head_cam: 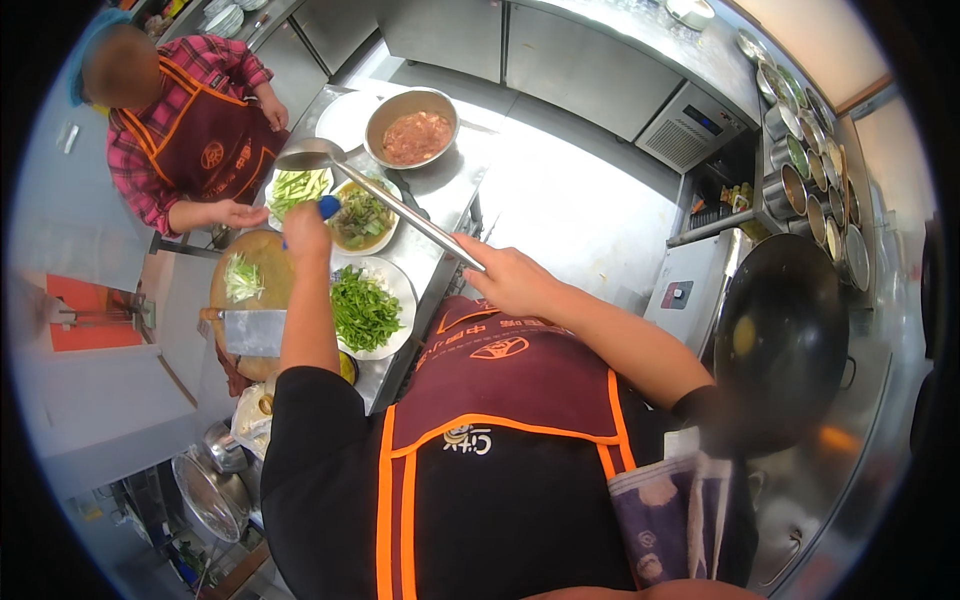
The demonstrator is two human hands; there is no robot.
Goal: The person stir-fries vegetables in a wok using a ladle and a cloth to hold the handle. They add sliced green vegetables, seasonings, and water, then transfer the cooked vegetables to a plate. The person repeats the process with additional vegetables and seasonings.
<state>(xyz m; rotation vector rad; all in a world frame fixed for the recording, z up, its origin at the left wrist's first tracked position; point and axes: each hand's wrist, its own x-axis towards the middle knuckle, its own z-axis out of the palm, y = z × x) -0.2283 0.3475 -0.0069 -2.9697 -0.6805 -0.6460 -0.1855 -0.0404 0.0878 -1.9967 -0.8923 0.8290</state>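
Note:
My right hand (510, 279) grips the handle end of a long metal ladle (412, 216); its bowl is over a plate of sliced green vegetable (294, 191). My left hand (306, 234) is closed on a small blue object (328, 206), mostly hidden by the fingers, beside that plate. Next to it stands a bowl of greens in liquid (365, 220), with a plate of chopped greens (365, 309) nearer me. A metal bowl of reddish raw meat (417, 137) and a white plate (345, 120) stand farther back.
A round chopping board (281, 262) holds cut vegetable (244, 277) and a cleaver (255, 332). A co-worker (217, 135) in an apron stands beyond it, one hand extended near the plates. At right are a black wok (784, 330) and several metal pots (786, 191).

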